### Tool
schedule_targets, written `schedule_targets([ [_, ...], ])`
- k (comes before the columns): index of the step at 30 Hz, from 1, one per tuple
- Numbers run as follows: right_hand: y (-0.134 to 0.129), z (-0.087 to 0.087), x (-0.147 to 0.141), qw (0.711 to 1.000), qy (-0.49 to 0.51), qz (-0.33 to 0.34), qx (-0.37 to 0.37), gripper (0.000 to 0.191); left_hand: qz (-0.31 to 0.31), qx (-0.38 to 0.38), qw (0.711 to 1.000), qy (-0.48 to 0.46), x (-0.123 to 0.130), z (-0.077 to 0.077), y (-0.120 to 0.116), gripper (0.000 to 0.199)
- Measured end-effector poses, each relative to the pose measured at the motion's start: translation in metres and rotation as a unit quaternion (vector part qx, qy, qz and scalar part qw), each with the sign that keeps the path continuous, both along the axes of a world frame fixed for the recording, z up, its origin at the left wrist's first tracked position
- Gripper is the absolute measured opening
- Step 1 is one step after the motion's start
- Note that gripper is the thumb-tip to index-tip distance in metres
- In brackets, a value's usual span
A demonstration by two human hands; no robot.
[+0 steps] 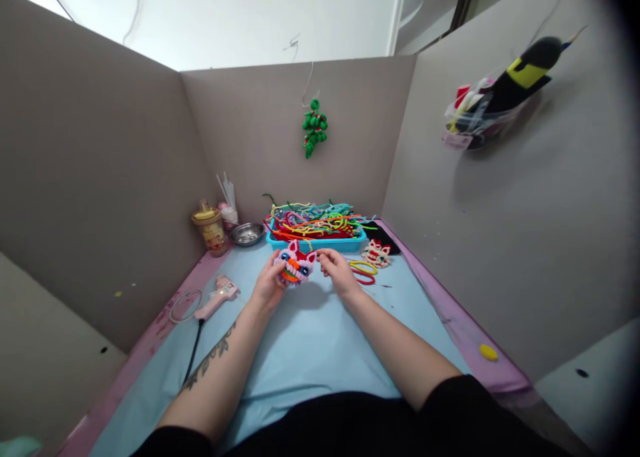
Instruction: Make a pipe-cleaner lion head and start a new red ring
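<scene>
My left hand (271, 281) is closed around the side of a fuzzy pipe-cleaner animal head (295, 265), holding it above the table. The head is pink with pointed ears, blue eyes, an orange nose and mouth, and some red behind the ears. At its right ear, my right hand (337, 270) has thumb and fingers pinched together. Whatever lies between those fingertips is too small to make out. Beyond the right hand rests a similar cream and red head (376, 253), near yellow and red loops (364, 270) that look like scissor handles.
A blue tray (320, 244) heaped with coloured pipe cleaners stands behind the hands. To the left are a pink glue gun (217, 299) with its cord, a metal bowl (247, 235) and a lidded cup (212, 229). Grey partitions enclose the table; a green ornament (315, 127) hangs ahead.
</scene>
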State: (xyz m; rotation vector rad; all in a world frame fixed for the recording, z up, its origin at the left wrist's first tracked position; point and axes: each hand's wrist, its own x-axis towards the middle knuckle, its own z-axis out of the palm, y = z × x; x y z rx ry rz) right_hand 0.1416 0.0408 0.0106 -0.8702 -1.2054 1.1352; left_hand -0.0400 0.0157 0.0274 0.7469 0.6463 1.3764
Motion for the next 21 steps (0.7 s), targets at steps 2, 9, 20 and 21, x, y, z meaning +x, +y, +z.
schedule_targets([
  [2,-0.0008,0.0020,0.0018,1.000,-0.022,0.003,0.015,0.032,0.011,-0.001,1.000,0.005,0.0013,-0.0014,-0.0004,0.051],
  [9,-0.0074,0.0065,-0.0012,0.998,-0.054,0.005,0.043,0.026,0.002,-0.021,1.000,-0.003,0.0065,-0.0017,-0.0016,0.034],
  [20,-0.0076,-0.0012,-0.0076,0.999,-0.041,-0.012,0.014,0.027,-0.020,0.010,1.000,0.009,0.0097,-0.0031,-0.0032,0.039],
  [21,-0.0077,-0.0014,-0.0079,0.999,-0.038,-0.014,0.013,0.027,-0.024,0.005,1.000,0.004,0.0098,-0.0028,-0.0036,0.040],
])
